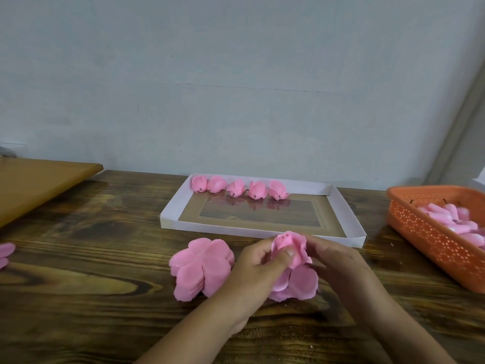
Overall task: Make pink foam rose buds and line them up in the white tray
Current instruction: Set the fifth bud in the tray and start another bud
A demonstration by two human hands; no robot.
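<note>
Both hands hold a half-wrapped pink foam rose bud (288, 245) just in front of the white tray (349, 214). My left hand (258, 266) grips it from the left with the thumb pressed on a petal. My right hand (338, 261) curls round its right side. Loose petals of the same piece (299, 283) hang below the hands. A stack of flat pink petal sheets (200, 269) lies on the table to the left. Several finished buds (237, 189) stand in a row along the tray's far wall.
An orange perforated basket (425, 232) with pink foam pieces (456, 222) sits at the right edge. A brown board (39, 182) lies at the far left, and more pink petals (5, 254) peek in at the left edge. The wall stands close behind the tray.
</note>
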